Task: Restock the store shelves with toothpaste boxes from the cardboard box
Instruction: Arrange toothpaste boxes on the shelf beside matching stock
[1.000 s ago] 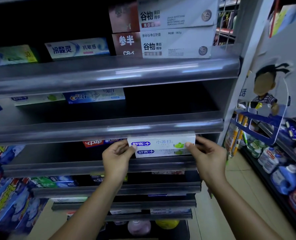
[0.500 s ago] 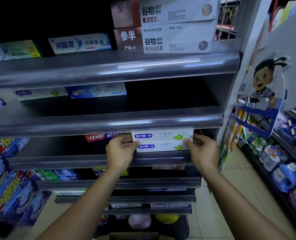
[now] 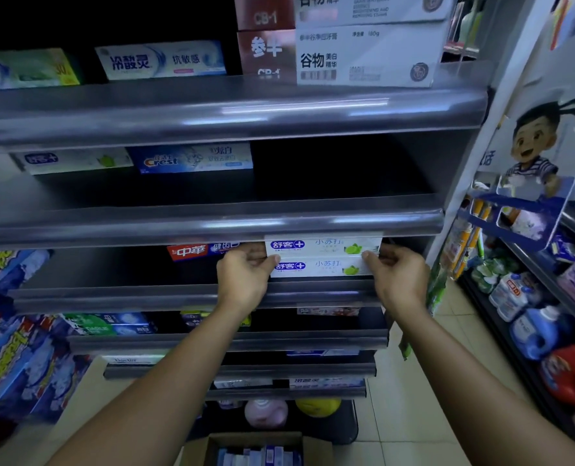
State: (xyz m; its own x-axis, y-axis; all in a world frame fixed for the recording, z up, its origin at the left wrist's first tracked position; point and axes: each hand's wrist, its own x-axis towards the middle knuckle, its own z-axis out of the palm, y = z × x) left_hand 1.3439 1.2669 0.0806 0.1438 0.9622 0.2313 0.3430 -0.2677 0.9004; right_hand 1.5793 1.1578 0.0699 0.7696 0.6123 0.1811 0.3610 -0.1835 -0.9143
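Two white toothpaste boxes [image 3: 323, 258] with blue logos lie stacked on the third grey shelf [image 3: 145, 295], at its right end under the shelf above. My left hand [image 3: 244, 277] grips their left ends, and my right hand [image 3: 397, 275] grips their right ends. A red toothpaste box [image 3: 198, 251] sits just left of them on the same shelf. The open cardboard box [image 3: 257, 449] stands on the floor below, with several blue and white boxes inside.
Upper shelves hold a Crest box [image 3: 192, 159], a white box [image 3: 74, 160] and larger boxes [image 3: 363, 42] at top right. Lower shelves step out toward me. Blue packs [image 3: 13, 338] hang at left. Detergent bottles [image 3: 535, 331] line the right rack.
Both hands have pushed the two stacked boxes further back onto the shelf, under the upper shelf's lip. The view has tilted down, showing the cardboard box.
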